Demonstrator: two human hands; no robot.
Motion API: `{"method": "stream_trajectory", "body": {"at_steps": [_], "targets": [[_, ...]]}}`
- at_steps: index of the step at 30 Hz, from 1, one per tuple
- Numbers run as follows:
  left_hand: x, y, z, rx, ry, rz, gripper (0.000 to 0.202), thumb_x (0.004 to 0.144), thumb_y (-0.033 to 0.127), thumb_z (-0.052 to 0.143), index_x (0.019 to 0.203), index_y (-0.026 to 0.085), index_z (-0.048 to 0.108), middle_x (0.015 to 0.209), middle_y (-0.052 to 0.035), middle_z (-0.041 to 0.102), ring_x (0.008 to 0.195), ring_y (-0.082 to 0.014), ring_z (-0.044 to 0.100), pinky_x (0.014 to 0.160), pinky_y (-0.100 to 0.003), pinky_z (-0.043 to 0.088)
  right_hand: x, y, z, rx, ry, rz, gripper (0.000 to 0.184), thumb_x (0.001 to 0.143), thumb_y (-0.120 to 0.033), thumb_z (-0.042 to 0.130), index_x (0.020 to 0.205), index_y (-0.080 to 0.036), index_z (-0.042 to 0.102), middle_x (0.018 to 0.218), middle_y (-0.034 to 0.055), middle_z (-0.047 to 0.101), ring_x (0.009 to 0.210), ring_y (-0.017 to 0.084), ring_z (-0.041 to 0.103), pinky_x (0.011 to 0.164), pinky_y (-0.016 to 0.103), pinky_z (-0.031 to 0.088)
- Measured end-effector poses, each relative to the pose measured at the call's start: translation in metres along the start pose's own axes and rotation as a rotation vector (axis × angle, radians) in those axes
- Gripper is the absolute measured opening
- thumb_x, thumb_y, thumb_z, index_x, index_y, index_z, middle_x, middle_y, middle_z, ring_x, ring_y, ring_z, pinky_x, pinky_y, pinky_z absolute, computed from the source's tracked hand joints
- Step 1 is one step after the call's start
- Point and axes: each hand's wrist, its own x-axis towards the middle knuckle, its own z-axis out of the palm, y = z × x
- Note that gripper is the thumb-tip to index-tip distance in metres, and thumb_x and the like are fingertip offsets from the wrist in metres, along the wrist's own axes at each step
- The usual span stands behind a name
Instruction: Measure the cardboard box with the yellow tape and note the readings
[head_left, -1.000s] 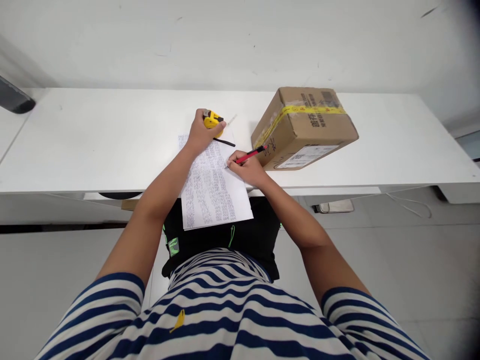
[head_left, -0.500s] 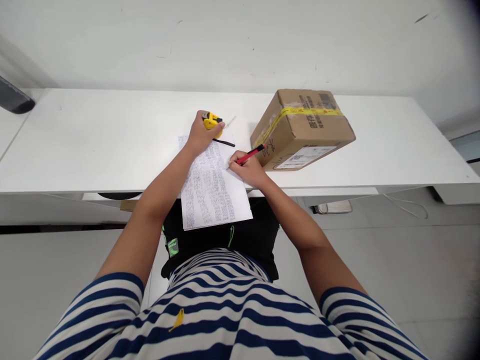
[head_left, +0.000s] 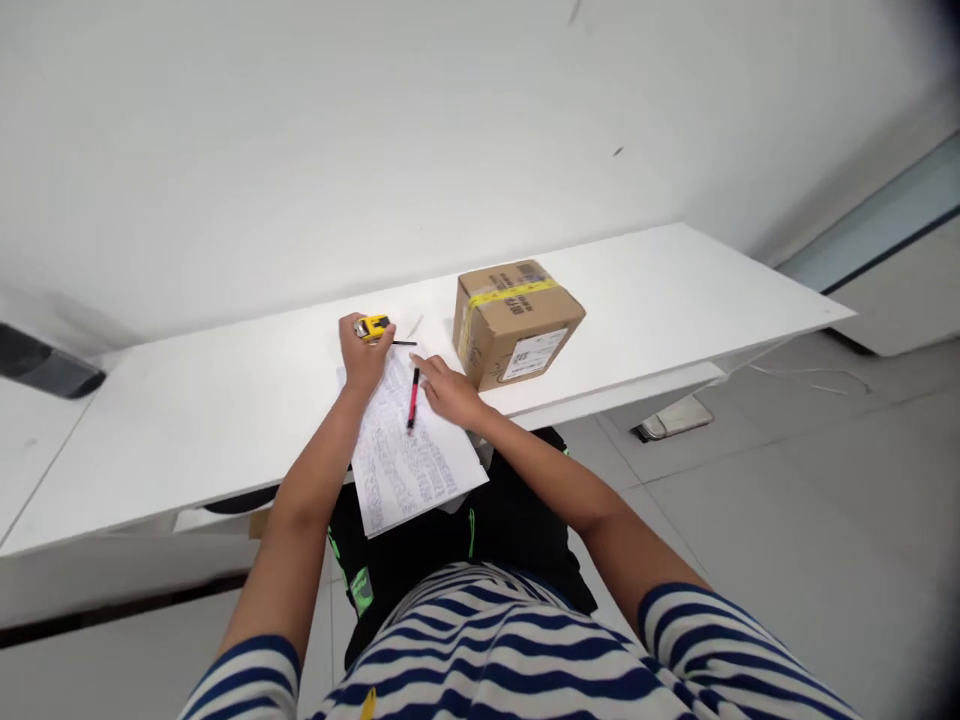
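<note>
A sheet of paper [head_left: 401, 460] covered in handwriting lies on the white table [head_left: 187, 420] and hangs over its near edge. A red pen [head_left: 413, 396] lies loose on the sheet. My right hand [head_left: 450, 390] rests on the paper just right of the pen, fingers stretched flat, holding nothing. My left hand [head_left: 364, 355] is closed round a yellow tape measure [head_left: 372, 326] at the paper's far left corner; a thin black strap [head_left: 403, 343] trails from it to the right.
A cardboard box [head_left: 514, 320] with yellow tape and a white label stands on the table right of the paper. A dark object [head_left: 45, 370] lies at the far left. A wall runs behind the table. Tiled floor and a cable [head_left: 795, 375] lie to the right.
My right hand has let go of the red pen, which now lies on the paper, and has flattened beside it. The camera has pulled back and tilted. My left hand still holds the tape measure.
</note>
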Motion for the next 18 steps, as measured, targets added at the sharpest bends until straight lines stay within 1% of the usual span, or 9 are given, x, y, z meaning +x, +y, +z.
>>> {"method": "stream_trajectory", "body": {"at_steps": [3, 5, 7, 9, 10, 12, 13, 15, 18], "targets": [[0.006, 0.038, 0.001, -0.087, 0.124, 0.078, 0.057, 0.078, 0.054, 0.086, 0.110, 0.029, 0.046, 0.106, -0.0022, 0.054, 0.095, -0.0185, 0.062, 0.088, -0.037, 0.056, -0.002, -0.003, -0.003, 0.089, 0.062, -0.019, 0.083, 0.098, -0.034, 0.053, 0.171, -0.023, 0.016, 0.162, 0.0220, 0.048, 0.098, 0.026, 0.071, 0.091, 0.044, 0.059], [-0.005, 0.076, 0.000, -0.171, 0.037, 0.123, 0.060, 0.082, 0.068, 0.078, 0.117, 0.032, 0.046, 0.109, -0.0032, 0.057, 0.094, -0.0190, 0.066, 0.086, -0.038, 0.059, -0.010, -0.009, -0.010, 0.274, 0.127, -0.073, 0.101, 0.097, -0.048, 0.058, 0.172, -0.028, -0.008, 0.172, 0.0229, 0.034, 0.095, 0.024, 0.072, 0.088, 0.044, 0.061], [-0.026, 0.118, -0.001, -0.241, -0.089, 0.191, 0.061, 0.084, 0.078, 0.069, 0.121, 0.034, 0.047, 0.116, -0.0054, 0.058, 0.100, -0.0210, 0.068, 0.086, -0.040, 0.061, -0.021, -0.021, -0.022, 0.467, 0.194, -0.100, 0.110, 0.096, -0.059, 0.057, 0.168, -0.035, -0.022, 0.176, 0.0218, 0.028, 0.099, 0.025, 0.074, 0.082, 0.043, 0.062], [-0.051, 0.154, 0.002, -0.298, -0.256, 0.266, 0.059, 0.087, 0.083, 0.059, 0.122, 0.037, 0.050, 0.122, -0.0071, 0.059, 0.107, -0.0229, 0.069, 0.091, -0.043, 0.061, -0.035, -0.038, -0.038, 0.578, 0.282, -0.091, 0.109, 0.096, -0.062, 0.056, 0.166, -0.038, -0.024, 0.173, 0.0213, 0.034, 0.112, 0.030, 0.073, 0.082, 0.045, 0.064], [-0.063, 0.167, 0.005, -0.310, -0.316, 0.340, 0.058, 0.088, 0.084, 0.057, 0.123, 0.038, 0.051, 0.127, -0.0083, 0.059, 0.118, -0.0251, 0.067, 0.100, -0.046, 0.060, -0.042, -0.048, -0.047, 0.591, 0.345, -0.085, 0.108, 0.096, -0.060, 0.058, 0.167, -0.038, -0.020, 0.169, 0.0214, 0.039, 0.122, 0.034, 0.070, 0.087, 0.047, 0.064], [-0.079, 0.183, 0.013, -0.271, -0.406, 0.442, 0.061, 0.087, 0.085, 0.056, 0.126, 0.038, 0.054, 0.137, -0.0108, 0.058, 0.140, -0.0301, 0.055, 0.120, -0.054, 0.048, -0.055, -0.064, -0.065, 0.558, 0.523, -0.068, 0.107, 0.093, -0.056, 0.065, 0.166, -0.038, -0.011, 0.160, 0.0217, 0.047, 0.135, 0.040, 0.063, 0.097, 0.055, 0.061], [-0.083, 0.186, 0.017, -0.247, -0.439, 0.448, 0.061, 0.087, 0.084, 0.057, 0.128, 0.038, 0.056, 0.141, -0.0116, 0.056, 0.148, -0.0313, 0.048, 0.126, -0.056, 0.043, -0.059, -0.070, -0.073, 0.522, 0.606, -0.054, 0.104, 0.093, -0.055, 0.066, 0.165, -0.039, -0.007, 0.157, 0.0214, 0.048, 0.139, 0.042, 0.060, 0.100, 0.058, 0.060], [-0.083, 0.185, 0.025, -0.229, -0.491, 0.364, 0.059, 0.087, 0.080, 0.062, 0.128, 0.037, 0.061, 0.147, -0.0119, 0.052, 0.152, -0.0319, 0.043, 0.126, -0.057, 0.042, -0.065, -0.073, -0.088, 0.434, 0.731, -0.030, 0.094, 0.096, -0.059, 0.060, 0.162, -0.041, -0.004, 0.152, 0.0209, 0.048, 0.140, 0.041, 0.059, 0.103, 0.062, 0.059], [-0.072, 0.181, 0.038, -0.298, -0.554, 0.163, 0.054, 0.080, 0.075, 0.076, 0.112, 0.033, 0.069, 0.144, -0.0110, 0.053, 0.139, -0.0299, 0.057, 0.110, -0.050, 0.058, -0.066, -0.063, -0.109, 0.350, 0.805, -0.055, 0.076, 0.100, -0.066, 0.047, 0.157, -0.040, 0.004, 0.148, 0.0196, 0.049, 0.138, 0.037, 0.060, 0.105, 0.061, 0.059]]}}
